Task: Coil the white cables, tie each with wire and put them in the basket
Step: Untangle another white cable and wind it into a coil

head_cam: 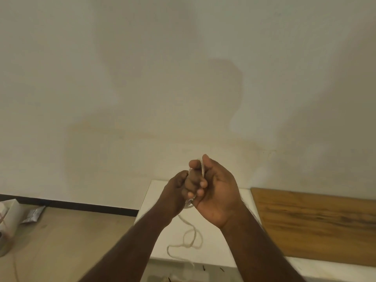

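Observation:
Both my hands are raised together above a white table (pixel 213 251). My right hand (pixel 215 192) is curled around a white cable (pixel 190 237), and a strand of it runs up between the thumb and forefinger. My left hand (pixel 177 190) grips the same bundle from the left, its fingers closed against the right hand. A loose tail of the cable hangs down from the hands and lies in loops on the table, reaching its front edge. No basket or tie wire shows in the head view.
A wooden board (pixel 317 224) lies on the table's right part. A plain wall fills the upper view. On the floor at far left are a white box (pixel 10 208) and a silver packet (pixel 34 214).

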